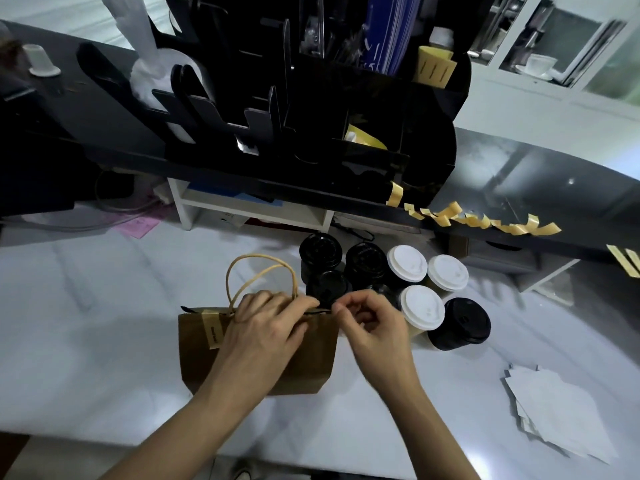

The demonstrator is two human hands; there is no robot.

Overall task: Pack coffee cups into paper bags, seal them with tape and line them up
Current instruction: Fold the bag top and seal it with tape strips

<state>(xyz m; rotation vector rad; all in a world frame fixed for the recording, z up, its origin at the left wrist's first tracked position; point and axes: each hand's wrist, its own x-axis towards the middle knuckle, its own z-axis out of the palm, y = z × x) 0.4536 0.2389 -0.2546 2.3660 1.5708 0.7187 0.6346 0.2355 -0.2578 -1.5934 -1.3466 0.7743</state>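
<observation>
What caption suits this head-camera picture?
Both hands close a brown paper bag beside lidded coffee cups.

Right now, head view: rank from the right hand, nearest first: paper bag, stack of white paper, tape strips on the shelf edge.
From the right hand:
1. Paper bag, just left, touching.
2. Stack of white paper, lower right on the table.
3. Tape strips, up right along the shelf edge.
</observation>
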